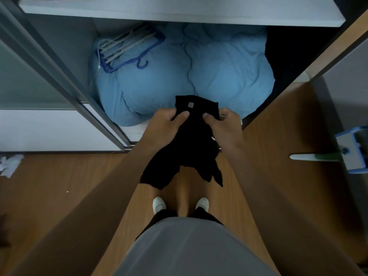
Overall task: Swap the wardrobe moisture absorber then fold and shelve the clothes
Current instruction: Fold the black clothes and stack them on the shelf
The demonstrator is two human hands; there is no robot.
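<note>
A black garment [189, 144] with a small grey label near its top edge hangs in front of me, above the wooden floor. My left hand [167, 124] grips its upper left part, thumb on the cloth. My right hand [223, 124] pinches its upper right part. The lower cloth dangles loose above my white shoes. Just beyond my hands is the open wardrobe, with a white shelf [179, 10] across the top. No moisture absorber shows.
A light blue duvet [209, 76] fills the wardrobe floor, with a blue folding hanger rack [127, 50] lying on it. The sliding door frame [65, 76] stands at left. A blue and grey device [352, 150] sits at right. White scraps [10, 164] lie on the floor at left.
</note>
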